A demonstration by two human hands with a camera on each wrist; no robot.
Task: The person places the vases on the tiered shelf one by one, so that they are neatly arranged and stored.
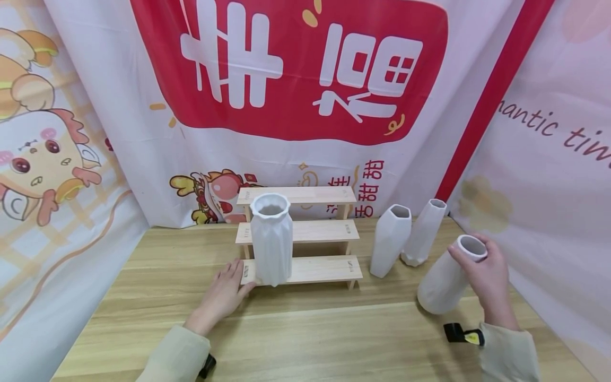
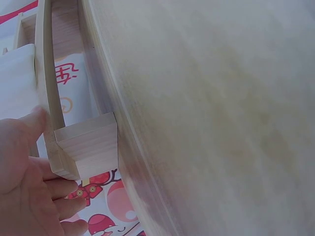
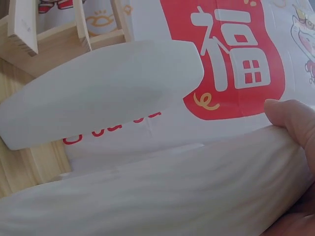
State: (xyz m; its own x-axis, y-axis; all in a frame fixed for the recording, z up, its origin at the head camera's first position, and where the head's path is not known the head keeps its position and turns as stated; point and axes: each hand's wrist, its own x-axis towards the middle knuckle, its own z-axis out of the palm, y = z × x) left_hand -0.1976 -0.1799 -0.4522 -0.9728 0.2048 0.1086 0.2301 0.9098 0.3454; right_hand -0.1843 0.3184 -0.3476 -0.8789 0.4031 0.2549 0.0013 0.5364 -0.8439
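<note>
My right hand [image 1: 489, 273] grips a white vase [image 1: 444, 284] around its neck, near the round mouth. This vase leans to the right, and its rippled side fills the lower part of the right wrist view. My left hand [image 1: 224, 289] holds the left end of the lowest step of a three-step wooden display rack [image 1: 324, 269], thumb at the front edge and fingers around the end, as the left wrist view shows. A white pleated vase [image 1: 272, 244] with a scalloped rim stands on that lowest step, close to the left hand.
Right of the rack stand a faceted white vase [image 1: 390, 244] and a slimmer white vase [image 1: 425, 233]. All rest on a wood-grain table [image 1: 310, 334]. A printed curtain [image 1: 296, 122] hangs behind the table, with more printed cloth [image 1: 549, 175] along the right side.
</note>
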